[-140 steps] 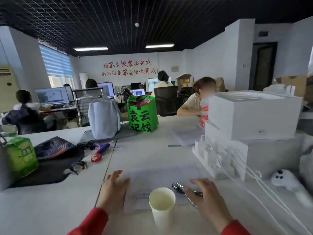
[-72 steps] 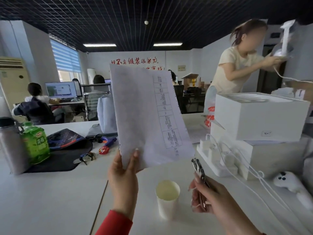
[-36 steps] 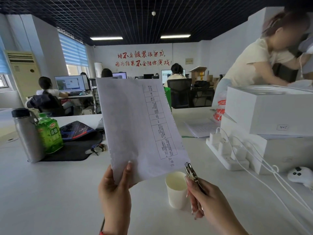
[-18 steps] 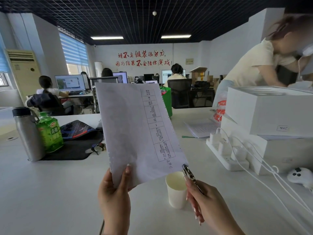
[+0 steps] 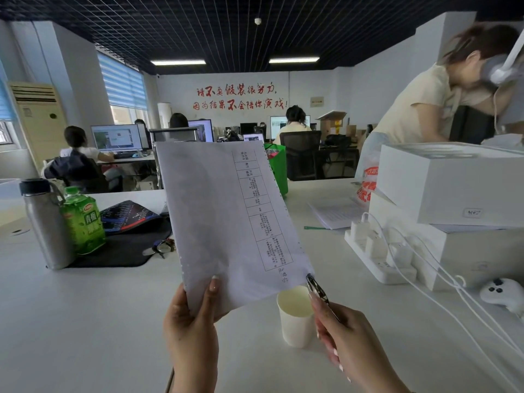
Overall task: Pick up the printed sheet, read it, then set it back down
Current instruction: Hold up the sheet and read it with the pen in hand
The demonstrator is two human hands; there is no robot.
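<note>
In the head view, the left hand pinched the lower left corner of the printed sheet, thumb pressed on the front face, fingers hidden behind. The sheet stood raised off the white table, tilted so its top leaned toward eleven o'clock, its column of printed boxes running along the right side. The right hand was curled around a pen whose dark tip reached up to the sheet's lower right corner; whether it touched the paper could not be told. A paper cup stood upright on the table between the two hands, just below the sheet's bottom edge. At nine o'clock from the sheet, a steel flask and a green bottle stood side by side at the edge of a black mat. At three o'clock, stacked white boxes sat behind a power strip with white cables, and a white controller lay near them.
</note>
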